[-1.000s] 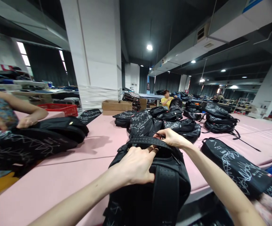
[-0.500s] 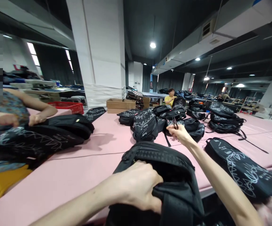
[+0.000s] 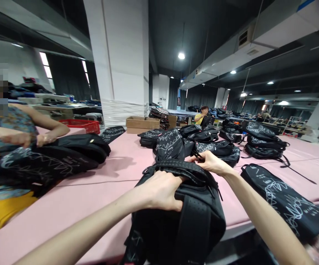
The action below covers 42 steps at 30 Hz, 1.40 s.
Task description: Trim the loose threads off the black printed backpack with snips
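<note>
Backpack [image 3: 181,217] black, padded straps up — left hand [image 3: 159,191] grips top, right hand [image 3: 213,162] pinches top edge.

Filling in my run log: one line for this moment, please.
left hand: grips black backpack top | right hand: at its far edge | pink table

You have bare pink table [image 3: 115,184] to the left of the black backpack [image 3: 176,217], open between it and the co-worker's backpacks [image 3: 54,158] at far left. Straight ahead your way is blocked: a heap of printed backpacks [image 3: 192,143] sits just beyond your right hand [image 3: 213,163]. To the right, a flat printed bag [image 3: 283,202] lies near the table's edge, with a clear pink strip between it and your right forearm. Beyond it, open table runs up to the stacked backpacks [image 3: 264,143]
</note>
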### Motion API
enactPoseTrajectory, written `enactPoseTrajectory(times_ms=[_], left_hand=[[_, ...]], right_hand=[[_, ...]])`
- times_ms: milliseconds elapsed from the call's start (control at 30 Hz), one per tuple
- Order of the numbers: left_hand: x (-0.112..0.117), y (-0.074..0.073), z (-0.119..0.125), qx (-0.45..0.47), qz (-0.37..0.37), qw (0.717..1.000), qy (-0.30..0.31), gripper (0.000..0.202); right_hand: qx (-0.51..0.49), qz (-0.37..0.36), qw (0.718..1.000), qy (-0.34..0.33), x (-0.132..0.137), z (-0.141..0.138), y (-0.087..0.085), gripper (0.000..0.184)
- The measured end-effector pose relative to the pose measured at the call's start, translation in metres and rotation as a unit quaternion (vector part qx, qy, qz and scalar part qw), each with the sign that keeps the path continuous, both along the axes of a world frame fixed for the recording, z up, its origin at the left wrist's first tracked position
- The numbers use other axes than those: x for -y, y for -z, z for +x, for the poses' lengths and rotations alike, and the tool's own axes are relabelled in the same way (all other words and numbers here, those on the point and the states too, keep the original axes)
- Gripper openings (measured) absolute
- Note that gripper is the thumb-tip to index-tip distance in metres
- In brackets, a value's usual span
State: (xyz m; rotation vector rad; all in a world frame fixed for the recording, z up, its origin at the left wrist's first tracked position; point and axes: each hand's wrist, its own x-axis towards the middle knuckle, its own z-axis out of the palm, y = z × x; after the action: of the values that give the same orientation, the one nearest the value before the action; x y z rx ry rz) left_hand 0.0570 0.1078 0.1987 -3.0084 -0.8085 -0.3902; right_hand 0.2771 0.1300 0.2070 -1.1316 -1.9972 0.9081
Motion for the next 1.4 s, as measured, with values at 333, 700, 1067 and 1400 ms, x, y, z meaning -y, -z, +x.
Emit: enactPoseTrajectory(times_ms=[333, 700, 1067, 1400], left_hand=[[0.000, 0.023, -0.007, 0.035, 0.104, 0.994, -0.023, 0.075], [0.004, 0.006, 0.009, -0.008, 0.048, 0.997, -0.054, 0.055], [0.007, -0.023, 0.014, -0.186, -0.109, 0.976, 0.005, 0.039], [-0.062, -0.018, -0.035, 0.345, -0.245, 0.897, -0.130, 0.040]], right_hand=[[-0.113, -0.042, 0.992, 0.044, -0.007, 0.004, 0.009, 0.038], [0.057, 0.093, 0.991, 0.084, -0.018, -0.014, 0.011, 0.025], [-0.017, 0.091, 0.983, 0.161, -0.046, -0.014, 0.035, 0.030], [-0.095, 0.036, 0.984, 0.146, -0.054, -0.015, 0.031, 0.039]])
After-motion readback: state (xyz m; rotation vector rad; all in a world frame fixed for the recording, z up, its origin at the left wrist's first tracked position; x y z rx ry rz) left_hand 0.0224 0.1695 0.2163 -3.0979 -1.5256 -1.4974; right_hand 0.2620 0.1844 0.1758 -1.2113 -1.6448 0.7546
